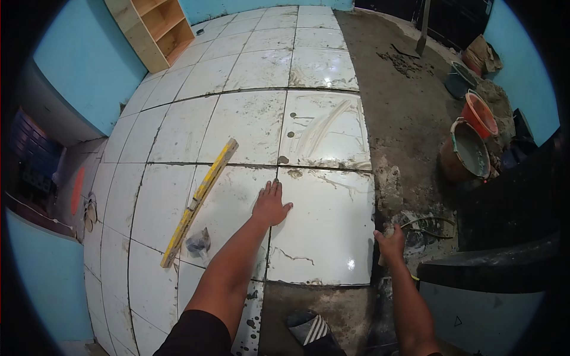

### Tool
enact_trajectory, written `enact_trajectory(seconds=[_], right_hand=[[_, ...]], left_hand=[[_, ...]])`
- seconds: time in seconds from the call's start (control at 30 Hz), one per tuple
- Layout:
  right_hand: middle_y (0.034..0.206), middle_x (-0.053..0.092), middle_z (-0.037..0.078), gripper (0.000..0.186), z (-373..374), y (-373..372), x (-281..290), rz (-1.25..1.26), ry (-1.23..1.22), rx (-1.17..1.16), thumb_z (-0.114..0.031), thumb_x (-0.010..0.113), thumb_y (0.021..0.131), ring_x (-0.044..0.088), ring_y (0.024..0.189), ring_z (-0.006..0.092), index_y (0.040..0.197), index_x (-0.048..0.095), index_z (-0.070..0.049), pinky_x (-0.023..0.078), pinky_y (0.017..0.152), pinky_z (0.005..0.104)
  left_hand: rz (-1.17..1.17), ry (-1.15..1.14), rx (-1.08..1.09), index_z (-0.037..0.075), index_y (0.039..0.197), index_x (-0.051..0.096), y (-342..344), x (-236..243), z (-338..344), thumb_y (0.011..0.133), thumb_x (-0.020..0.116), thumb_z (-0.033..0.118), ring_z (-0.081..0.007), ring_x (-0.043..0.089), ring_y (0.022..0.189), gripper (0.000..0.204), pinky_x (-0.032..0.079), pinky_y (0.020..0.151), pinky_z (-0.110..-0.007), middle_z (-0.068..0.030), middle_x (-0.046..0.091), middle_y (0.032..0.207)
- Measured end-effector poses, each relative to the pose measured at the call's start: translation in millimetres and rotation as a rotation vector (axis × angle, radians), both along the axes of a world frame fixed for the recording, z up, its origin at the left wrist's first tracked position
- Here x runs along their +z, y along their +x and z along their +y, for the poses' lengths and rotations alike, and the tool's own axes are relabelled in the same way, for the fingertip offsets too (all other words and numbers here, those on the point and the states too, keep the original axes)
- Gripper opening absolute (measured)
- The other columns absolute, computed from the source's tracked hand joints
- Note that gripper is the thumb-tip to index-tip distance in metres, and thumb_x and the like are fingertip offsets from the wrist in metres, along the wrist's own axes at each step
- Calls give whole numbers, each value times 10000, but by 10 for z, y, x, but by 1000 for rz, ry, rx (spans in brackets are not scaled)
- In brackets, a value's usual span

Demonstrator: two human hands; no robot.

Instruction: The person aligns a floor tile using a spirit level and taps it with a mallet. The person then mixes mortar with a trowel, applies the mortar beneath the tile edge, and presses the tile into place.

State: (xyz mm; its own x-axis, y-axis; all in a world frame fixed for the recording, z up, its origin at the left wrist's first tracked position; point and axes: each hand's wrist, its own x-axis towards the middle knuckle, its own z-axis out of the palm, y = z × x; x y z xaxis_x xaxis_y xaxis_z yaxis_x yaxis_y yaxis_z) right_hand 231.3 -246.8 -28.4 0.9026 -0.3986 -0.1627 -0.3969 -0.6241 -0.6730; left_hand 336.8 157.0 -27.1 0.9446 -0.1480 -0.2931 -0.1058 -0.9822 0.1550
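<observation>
My left hand (272, 203) lies flat with fingers spread across the joint between two white floor tiles. On its right is the tile (323, 228) at the front of the laid rows, smeared with grey cement. My right hand (392, 244) is closed just beyond that tile's right edge, and what its fingers hold is mostly hidden. A thin curved strip or hose (436, 219) lies beside it on the mortar. Left of my left arm, a yellow spirit level (199, 203) rests slantwise on the tiles, with a small crumpled clear plastic bag (198, 242) near it.
Bare grey mortar (395, 101) runs along the right. A bucket of grey liquid (466, 151), an orange bucket (480, 114) and a dark bucket (460, 80) stand there. A striped black sandal (312, 329) is below; a wooden shelf (157, 29) stands far left.
</observation>
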Motion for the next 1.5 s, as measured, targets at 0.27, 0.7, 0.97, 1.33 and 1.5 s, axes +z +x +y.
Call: enact_trajectory(seconds=[0.27,0.7,0.97,1.33,1.5], right_hand=[[1270,640,321,805,212,461,313,84,3,-31,-306,875,768,633,1197,424,1366,532,109,490,1028,456],[1286,644,308,816,240,608,2,68,-84,-72,-306,886,762,633,1209,414,1376,530,95,492,1039,443],[1316,631,309,872,531,718,215,191,-21,-87,-273,910,732,621,1238,405,1408,507,102,484,1062,432],[1269,657,305,867,543,730,17,119,-138,-163,-242,933,684,642,1203,413,1393,539,63,503,1040,440],[1271,657,300,839,517,744,41,139,-166,-139,-251,921,700,641,1200,420,1386,548,57,504,1040,447]], left_hand=[[19,35,-111,-101,1573,227,194,26,-17,1032,492,527,-385,199,1563,870,199,1271,-464,-257,251,1662],[100,82,-210,-64,1601,212,714,105,-32,1023,489,526,-342,153,1583,871,126,1292,-433,-209,214,1690],[76,19,-210,-105,1579,214,672,69,60,993,539,567,-383,165,1570,949,124,1291,-448,-262,228,1667],[140,100,-237,-80,1596,188,712,108,49,943,579,660,-330,153,1583,1061,147,1289,-442,-217,201,1690],[95,76,-192,-74,1598,193,645,8,66,945,551,688,-332,160,1584,1064,150,1283,-474,-219,218,1686]])
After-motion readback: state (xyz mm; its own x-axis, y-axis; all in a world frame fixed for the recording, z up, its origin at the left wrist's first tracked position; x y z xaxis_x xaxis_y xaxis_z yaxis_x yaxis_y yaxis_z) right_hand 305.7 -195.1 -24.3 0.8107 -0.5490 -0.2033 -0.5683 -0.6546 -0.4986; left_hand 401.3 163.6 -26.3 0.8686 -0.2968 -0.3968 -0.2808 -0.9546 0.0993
